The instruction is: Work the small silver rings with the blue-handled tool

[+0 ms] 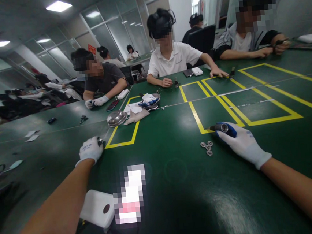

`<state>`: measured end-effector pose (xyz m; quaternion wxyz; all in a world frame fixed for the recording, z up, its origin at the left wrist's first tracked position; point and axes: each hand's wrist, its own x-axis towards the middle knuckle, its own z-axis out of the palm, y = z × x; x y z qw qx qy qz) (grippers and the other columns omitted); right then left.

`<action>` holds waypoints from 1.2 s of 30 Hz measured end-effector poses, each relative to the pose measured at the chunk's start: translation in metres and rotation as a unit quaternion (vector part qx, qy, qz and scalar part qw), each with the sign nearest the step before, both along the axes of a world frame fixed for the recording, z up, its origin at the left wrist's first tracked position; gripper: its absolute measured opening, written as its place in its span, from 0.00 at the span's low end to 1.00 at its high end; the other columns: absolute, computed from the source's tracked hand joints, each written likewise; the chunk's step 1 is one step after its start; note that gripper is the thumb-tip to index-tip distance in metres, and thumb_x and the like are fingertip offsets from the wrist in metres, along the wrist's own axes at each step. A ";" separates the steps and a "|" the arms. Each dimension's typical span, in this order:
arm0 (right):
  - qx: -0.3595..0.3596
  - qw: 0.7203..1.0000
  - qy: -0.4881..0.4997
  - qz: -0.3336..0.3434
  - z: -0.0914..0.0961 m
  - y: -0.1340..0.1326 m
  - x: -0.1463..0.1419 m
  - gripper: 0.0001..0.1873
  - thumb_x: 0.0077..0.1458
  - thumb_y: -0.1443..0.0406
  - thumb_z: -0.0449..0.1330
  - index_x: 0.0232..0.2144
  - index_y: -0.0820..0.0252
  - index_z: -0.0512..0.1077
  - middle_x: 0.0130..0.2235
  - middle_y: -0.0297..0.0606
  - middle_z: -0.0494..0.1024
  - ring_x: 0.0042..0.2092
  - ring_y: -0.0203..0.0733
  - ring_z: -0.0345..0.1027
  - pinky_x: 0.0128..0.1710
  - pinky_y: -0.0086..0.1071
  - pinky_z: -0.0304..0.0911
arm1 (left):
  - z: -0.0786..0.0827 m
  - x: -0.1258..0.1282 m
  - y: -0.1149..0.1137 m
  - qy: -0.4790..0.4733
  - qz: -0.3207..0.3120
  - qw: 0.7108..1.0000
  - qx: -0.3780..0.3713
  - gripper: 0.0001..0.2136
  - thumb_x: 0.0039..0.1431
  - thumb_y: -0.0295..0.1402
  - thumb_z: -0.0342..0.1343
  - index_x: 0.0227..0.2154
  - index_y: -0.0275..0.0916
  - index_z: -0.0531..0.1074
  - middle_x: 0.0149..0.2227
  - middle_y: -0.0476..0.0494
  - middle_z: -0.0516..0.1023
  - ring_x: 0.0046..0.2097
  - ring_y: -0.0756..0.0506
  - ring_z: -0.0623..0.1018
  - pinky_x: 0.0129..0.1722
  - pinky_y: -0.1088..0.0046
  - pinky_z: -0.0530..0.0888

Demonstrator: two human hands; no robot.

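Observation:
My right hand (pixel 242 141), in a white glove with blue on the fingers, is closed around a black cylindrical tool (pixel 218 127). The tool has a round metal end facing me and a thin part pointing left. Just left of this hand, several small round metal discs (pixel 208 147) lie on the green table (pixel 175 199). My left hand (pixel 90 151), also gloved, rests farther left with its fingers curled round a small dark and metallic object (pixel 100 141). Most of that object is hidden by the glove.
A lit phone (pixel 131 193) lies beside a white box-shaped device (pixel 98 209) in front of me. Past my left hand are a metal bowl (pixel 116 118), cloths (pixel 136 115) and a dish with gloves (pixel 150 100). Yellow tape (pixel 197 118) marks rectangles. Co-workers sit opposite.

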<state>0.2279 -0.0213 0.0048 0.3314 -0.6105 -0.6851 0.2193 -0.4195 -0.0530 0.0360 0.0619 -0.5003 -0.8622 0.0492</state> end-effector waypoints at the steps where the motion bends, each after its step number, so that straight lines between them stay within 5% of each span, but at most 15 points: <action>1: 0.002 1.000 0.000 -0.001 0.000 0.000 0.000 0.29 0.58 0.46 0.57 0.51 0.59 0.77 0.46 0.45 0.83 0.46 0.56 0.77 0.48 0.47 0.71 | 0.001 -0.005 -0.003 0.017 0.008 1.000 -0.005 0.26 0.62 0.46 0.49 0.58 0.34 0.67 0.57 0.22 0.68 0.58 0.25 0.69 0.53 0.46 0.70; 4: -0.003 1.000 -0.001 -0.003 -0.001 0.001 0.000 0.29 0.58 0.46 0.57 0.52 0.59 0.77 0.47 0.46 0.82 0.47 0.56 0.77 0.48 0.46 0.71 | -0.001 -0.019 -0.010 0.034 0.078 0.996 0.019 0.30 0.60 0.52 0.50 0.60 0.38 0.67 0.64 0.23 0.62 0.62 0.22 0.63 0.56 0.43 0.67; 8: -0.011 1.000 0.000 -0.005 0.001 0.001 -0.001 0.30 0.58 0.46 0.58 0.53 0.59 0.77 0.48 0.46 0.82 0.49 0.56 0.76 0.50 0.46 0.70 | -0.009 -0.035 -0.014 -0.058 0.183 0.980 0.047 0.43 0.57 0.60 0.49 0.69 0.36 0.55 0.65 0.18 0.58 0.62 0.19 0.65 0.55 0.42 0.69; 18: -0.013 1.000 0.007 0.004 0.004 -0.001 0.000 0.30 0.58 0.46 0.58 0.53 0.60 0.76 0.47 0.46 0.82 0.47 0.56 0.77 0.50 0.48 0.70 | -0.010 -0.049 -0.017 -0.080 0.165 0.983 0.019 0.41 0.61 0.60 0.43 0.70 0.38 0.53 0.64 0.20 0.58 0.63 0.22 0.69 0.58 0.52 0.70; 28: 0.018 1.000 0.009 0.009 -0.003 0.002 0.000 0.27 0.59 0.49 0.59 0.53 0.60 0.77 0.46 0.45 0.83 0.47 0.54 0.77 0.50 0.45 0.71 | 0.014 0.000 -0.013 -0.010 0.241 0.970 -0.016 0.38 0.60 0.61 0.45 0.67 0.44 0.53 0.66 0.30 0.62 0.63 0.32 0.70 0.53 0.63 0.73; 33: 0.019 1.000 0.013 0.015 -0.001 0.001 0.000 0.27 0.59 0.49 0.59 0.53 0.61 0.76 0.46 0.46 0.82 0.47 0.54 0.77 0.50 0.45 0.71 | 0.038 0.044 0.006 0.033 0.259 0.959 0.111 0.36 0.60 0.53 0.55 0.65 0.42 0.52 0.67 0.32 0.58 0.63 0.31 0.67 0.55 0.57 0.73; 36: 0.025 0.999 0.016 0.015 -0.002 0.001 0.000 0.27 0.59 0.50 0.59 0.53 0.60 0.76 0.46 0.46 0.82 0.47 0.54 0.77 0.50 0.45 0.71 | 0.049 0.068 0.030 0.012 0.176 0.966 0.189 0.37 0.59 0.47 0.60 0.66 0.45 0.51 0.68 0.37 0.53 0.64 0.31 0.65 0.60 0.53 0.70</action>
